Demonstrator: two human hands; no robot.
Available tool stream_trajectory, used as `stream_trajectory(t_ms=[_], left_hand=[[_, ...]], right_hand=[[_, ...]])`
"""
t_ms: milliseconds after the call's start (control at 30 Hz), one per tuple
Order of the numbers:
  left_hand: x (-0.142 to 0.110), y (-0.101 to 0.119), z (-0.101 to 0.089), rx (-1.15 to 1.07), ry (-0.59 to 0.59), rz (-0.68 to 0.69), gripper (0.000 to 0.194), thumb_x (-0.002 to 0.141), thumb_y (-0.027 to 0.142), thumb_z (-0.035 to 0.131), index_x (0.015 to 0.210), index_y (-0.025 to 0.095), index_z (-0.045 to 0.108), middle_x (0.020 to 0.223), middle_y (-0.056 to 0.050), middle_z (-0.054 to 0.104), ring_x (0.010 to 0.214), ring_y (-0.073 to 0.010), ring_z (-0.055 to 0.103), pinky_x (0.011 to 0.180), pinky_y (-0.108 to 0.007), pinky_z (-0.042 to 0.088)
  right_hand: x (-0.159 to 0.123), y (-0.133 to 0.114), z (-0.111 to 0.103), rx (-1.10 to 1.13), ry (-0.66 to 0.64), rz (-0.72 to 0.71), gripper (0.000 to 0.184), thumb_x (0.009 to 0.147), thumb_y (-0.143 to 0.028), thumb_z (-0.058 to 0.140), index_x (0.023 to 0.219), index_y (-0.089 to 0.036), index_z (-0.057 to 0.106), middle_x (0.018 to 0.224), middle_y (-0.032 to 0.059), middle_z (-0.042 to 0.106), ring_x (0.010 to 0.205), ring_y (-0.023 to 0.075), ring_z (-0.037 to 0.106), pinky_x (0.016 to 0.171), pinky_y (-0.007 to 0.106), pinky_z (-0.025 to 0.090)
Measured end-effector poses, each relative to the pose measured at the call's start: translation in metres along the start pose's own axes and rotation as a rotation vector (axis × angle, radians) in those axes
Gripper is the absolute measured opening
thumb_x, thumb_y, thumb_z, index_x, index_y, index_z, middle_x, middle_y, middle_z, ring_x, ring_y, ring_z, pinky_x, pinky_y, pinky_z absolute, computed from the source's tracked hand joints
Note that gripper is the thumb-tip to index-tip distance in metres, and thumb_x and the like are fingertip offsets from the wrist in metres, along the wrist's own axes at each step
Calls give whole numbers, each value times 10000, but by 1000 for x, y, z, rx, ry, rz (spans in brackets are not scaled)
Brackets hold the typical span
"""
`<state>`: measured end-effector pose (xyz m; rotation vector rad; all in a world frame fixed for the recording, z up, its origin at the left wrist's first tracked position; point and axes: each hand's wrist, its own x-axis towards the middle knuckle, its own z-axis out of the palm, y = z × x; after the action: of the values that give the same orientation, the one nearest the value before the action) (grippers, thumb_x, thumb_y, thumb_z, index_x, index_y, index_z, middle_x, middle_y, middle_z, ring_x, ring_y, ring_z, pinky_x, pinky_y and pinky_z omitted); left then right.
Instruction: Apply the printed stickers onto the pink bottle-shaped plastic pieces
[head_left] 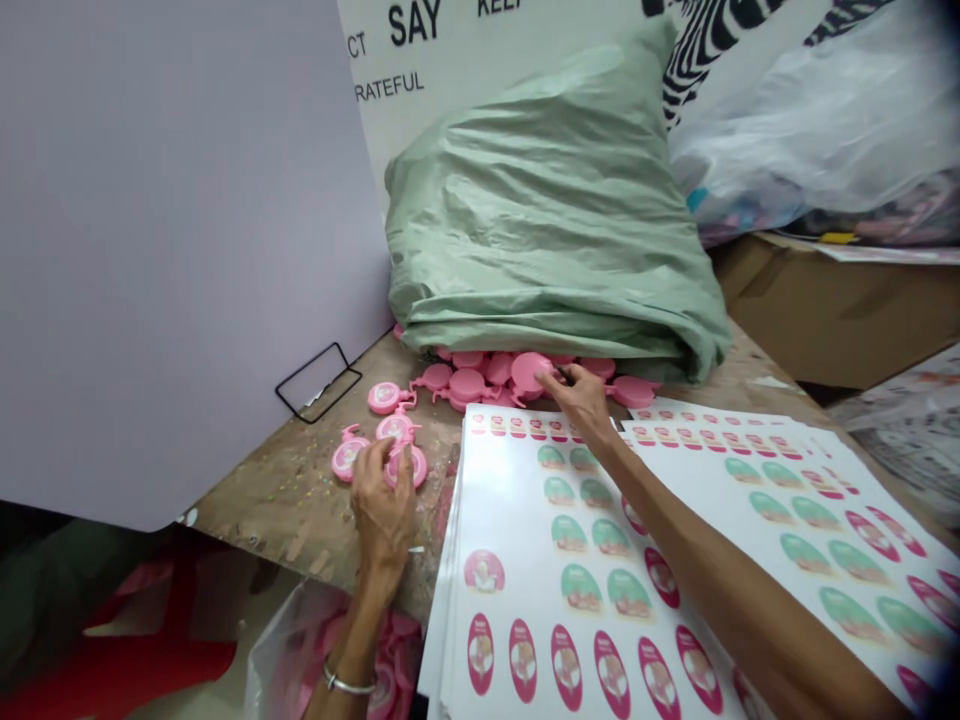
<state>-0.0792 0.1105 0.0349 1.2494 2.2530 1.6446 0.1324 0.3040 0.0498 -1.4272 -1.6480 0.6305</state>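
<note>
My left hand [384, 505] is over a small group of pink round plastic cases on the table. Its fingers and thumb close around one stickered pink case [415, 467]. Beside it lie more stickered cases, one to the left [347, 459] and one farther back [385, 397]. My right hand [583, 400] reaches to a pile of pink cases [466, 384] at the foot of a green bag. Its fingertips grip the edge of a plain pink case [529, 373]. A thin dark tool [564, 374] pokes out between the same fingers; its kind is unclear.
Printed sticker sheets [517, 520] lie stacked under my right forearm, with another stack [750, 500] to the right. The bulky green bag [540, 210] stands behind. A black wire frame [319, 385] is by the pale panel [187, 250]. Below the edge, a plastic bag [281, 640] holds pink pieces.
</note>
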Motion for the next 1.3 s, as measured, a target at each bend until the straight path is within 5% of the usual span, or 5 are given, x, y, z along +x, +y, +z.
stream_trajectory(t_ms=[167,267,533,900,1300], left_hand=[[-18,46,11,-904,-675,-757,612,841,670,472,994,104,649,940,-157,709,818,-234,683,769,-366,546],[-27,59,16,-1147,-800,-959,471,842,538,595,1053,120,649,981,-140,726,816,-220,700,744,-348,569],[-27,51,0,-917,-528,-740,326,739,220,750,1007,113,598,870,-100,737,693,-183,705,662,-303,594],[-49,48,28,-941,-669,-750,389,698,265,791,1009,130,601,840,-76,733,745,-173,711,758,-288,547],[-52,41,35,-932,-618,-718,411,702,299,795,1009,132,580,860,-72,724,793,-202,725,829,-350,550]], right_hand=[[-77,-20,-30,-64,-136,-714,200,858,-323,594,1013,-202,633,787,37,661,703,171,575,688,318,458],[-112,-29,-43,-210,-303,-1072,170,897,-203,531,1028,-227,637,668,9,613,639,168,526,636,321,406],[-162,-26,-50,-157,-454,-296,178,947,-343,450,989,-211,561,795,35,630,674,173,559,605,299,426],[-195,-13,-30,-386,-328,-606,172,943,-236,491,811,-186,590,726,45,610,709,186,499,681,328,323],[-190,-9,-29,-277,-398,-545,154,887,-264,562,750,-195,569,688,26,608,678,177,522,679,318,339]])
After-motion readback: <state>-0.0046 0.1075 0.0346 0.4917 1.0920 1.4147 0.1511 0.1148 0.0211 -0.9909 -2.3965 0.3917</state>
